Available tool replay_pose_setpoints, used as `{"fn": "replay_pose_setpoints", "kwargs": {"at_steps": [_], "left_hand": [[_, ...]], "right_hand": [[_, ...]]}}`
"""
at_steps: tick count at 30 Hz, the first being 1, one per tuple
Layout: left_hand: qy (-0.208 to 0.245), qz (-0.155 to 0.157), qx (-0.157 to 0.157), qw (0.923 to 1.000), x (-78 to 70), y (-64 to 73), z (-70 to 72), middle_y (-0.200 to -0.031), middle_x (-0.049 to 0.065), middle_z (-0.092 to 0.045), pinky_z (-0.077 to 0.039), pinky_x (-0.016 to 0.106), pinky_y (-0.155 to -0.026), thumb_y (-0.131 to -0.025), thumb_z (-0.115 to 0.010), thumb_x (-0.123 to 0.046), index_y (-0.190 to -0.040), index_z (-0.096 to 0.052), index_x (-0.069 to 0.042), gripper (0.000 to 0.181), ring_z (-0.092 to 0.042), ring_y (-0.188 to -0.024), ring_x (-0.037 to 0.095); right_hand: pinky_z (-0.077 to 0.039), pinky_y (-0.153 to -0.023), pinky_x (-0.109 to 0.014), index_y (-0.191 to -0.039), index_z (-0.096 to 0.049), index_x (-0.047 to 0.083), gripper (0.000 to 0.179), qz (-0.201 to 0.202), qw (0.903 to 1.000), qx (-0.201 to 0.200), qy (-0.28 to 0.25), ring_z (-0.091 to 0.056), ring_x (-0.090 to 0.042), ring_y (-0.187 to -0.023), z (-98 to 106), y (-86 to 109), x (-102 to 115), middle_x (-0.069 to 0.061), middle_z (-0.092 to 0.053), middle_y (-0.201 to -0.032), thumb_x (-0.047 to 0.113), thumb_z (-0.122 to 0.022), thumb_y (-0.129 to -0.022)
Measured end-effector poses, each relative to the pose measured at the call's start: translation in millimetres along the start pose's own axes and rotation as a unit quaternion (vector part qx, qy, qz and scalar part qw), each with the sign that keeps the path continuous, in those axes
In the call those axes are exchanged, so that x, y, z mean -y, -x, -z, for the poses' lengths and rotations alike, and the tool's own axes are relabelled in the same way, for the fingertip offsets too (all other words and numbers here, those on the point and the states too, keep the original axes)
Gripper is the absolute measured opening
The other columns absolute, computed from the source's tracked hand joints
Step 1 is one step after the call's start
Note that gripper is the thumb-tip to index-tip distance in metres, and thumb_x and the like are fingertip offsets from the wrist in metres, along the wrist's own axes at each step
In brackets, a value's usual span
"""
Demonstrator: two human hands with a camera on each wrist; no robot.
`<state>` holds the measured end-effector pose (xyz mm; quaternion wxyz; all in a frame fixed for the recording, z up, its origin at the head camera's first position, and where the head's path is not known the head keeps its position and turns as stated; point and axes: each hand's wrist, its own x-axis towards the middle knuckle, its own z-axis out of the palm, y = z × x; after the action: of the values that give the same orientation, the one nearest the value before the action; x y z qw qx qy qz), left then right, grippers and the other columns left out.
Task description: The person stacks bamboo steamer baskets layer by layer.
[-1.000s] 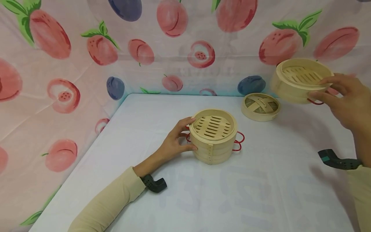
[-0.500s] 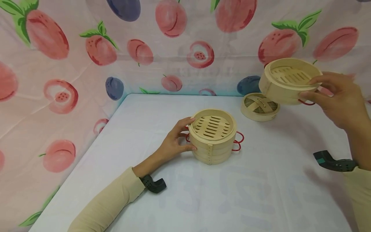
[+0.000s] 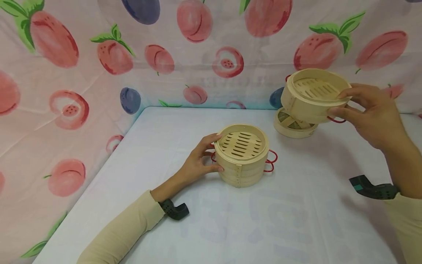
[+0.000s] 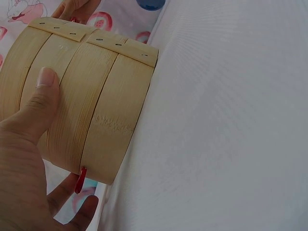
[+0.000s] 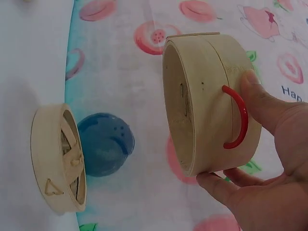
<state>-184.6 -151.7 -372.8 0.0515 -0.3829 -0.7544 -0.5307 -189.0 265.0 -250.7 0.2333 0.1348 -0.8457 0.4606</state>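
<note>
Near the middle of the table, a stack of bamboo steamer baskets [image 3: 242, 161] stands upright, with slotted floor and red handles. My left hand [image 3: 202, 157] grips its left side, thumb [image 4: 41, 101] pressed on the bamboo wall and fingers on the far side. In my right hand [image 3: 372, 110] another bamboo steamer basket [image 3: 303, 104] is held in the air, slightly tilted, pinched at its right wall near a red handle [image 5: 240, 118]. Below and behind it in the head view, the woven bamboo lid [image 3: 295, 130] lies on the table, partly hidden by the raised basket.
White cloth [image 3: 204, 220] covers the table. A fruit-print curtain [image 3: 197, 62] hangs along the back and left edges. Black straps with camera mounts [image 3: 174, 209] sit on both wrists.
My right hand has carried its steamer basket leftward and slightly down, so it now overlaps the lid in view. The left hand and the stack have stayed in place.
</note>
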Motion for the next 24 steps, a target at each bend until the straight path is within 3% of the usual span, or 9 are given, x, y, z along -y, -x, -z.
{"fn": "replay_pose_setpoints", "kwargs": {"at_steps": [6, 11, 15, 21, 24], "left_hand": [[0.007, 0.000, -0.001, 1.0000, -2.5, -0.4, -0.7, -0.152, 0.007, -0.027, -0.045, 0.054, -0.088, -0.071, -0.084, -0.015, -0.146, -0.032, -0.011, 0.091, -0.045, -0.120, 0.033], [0.015, -0.003, 0.001, 0.9999, -24.9, -2.3, 1.0, -0.150, 0.017, -0.028, -0.043, 0.060, -0.087, -0.071, -0.083, -0.004, -0.143, -0.032, -0.004, 0.088, -0.045, -0.117, 0.039], [0.009, -0.003, 0.002, 0.9999, -36.1, -3.2, 2.2, -0.149, 0.019, -0.029, -0.043, 0.060, -0.086, -0.073, -0.082, -0.005, -0.142, -0.033, -0.002, 0.084, -0.046, -0.116, 0.041], [0.003, -0.004, 0.001, 1.0000, -15.6, -1.8, 0.6, -0.150, 0.016, -0.028, -0.044, 0.058, -0.086, -0.071, -0.083, -0.006, -0.144, -0.032, -0.003, 0.089, -0.046, -0.117, 0.040], [0.004, -0.003, -0.001, 1.0000, -4.0, -0.1, -0.1, -0.152, 0.009, -0.028, -0.045, 0.055, -0.087, -0.070, -0.084, -0.009, -0.145, -0.032, -0.008, 0.091, -0.046, -0.119, 0.035]], "right_hand": [[-0.042, -0.078, -0.005, -0.105, -0.065, -0.002, 0.027, 0.000, 0.9996, 0.026, 0.007, -0.038, -0.011, -0.120, -9, 2.1, 9, -0.002, -0.051, -0.121, -0.005, -0.075, -0.079], [-0.043, -0.074, -0.004, -0.101, -0.065, -0.002, 0.026, -0.017, 0.9986, 0.048, 0.011, -0.033, -0.010, -0.120, -16, 3.3, 15, -0.005, -0.045, -0.126, -0.003, -0.077, -0.078], [-0.043, -0.076, -0.006, -0.103, -0.064, -0.001, 0.027, -0.028, 0.9976, 0.061, 0.017, -0.033, -0.010, -0.121, -20, 5.2, 18, -0.006, -0.043, -0.129, 0.002, -0.077, -0.080], [-0.044, -0.080, -0.011, -0.106, -0.063, -0.002, 0.028, -0.034, 0.9955, 0.087, 0.015, -0.033, -0.014, -0.122, -29, 9.7, 25, -0.007, -0.041, -0.132, 0.004, -0.076, -0.082], [-0.044, -0.082, -0.014, -0.106, -0.062, -0.002, 0.029, -0.035, 0.9949, 0.094, 0.008, -0.035, -0.015, -0.122, -33, 12.1, 29, -0.006, -0.039, -0.132, 0.005, -0.076, -0.082]]}}
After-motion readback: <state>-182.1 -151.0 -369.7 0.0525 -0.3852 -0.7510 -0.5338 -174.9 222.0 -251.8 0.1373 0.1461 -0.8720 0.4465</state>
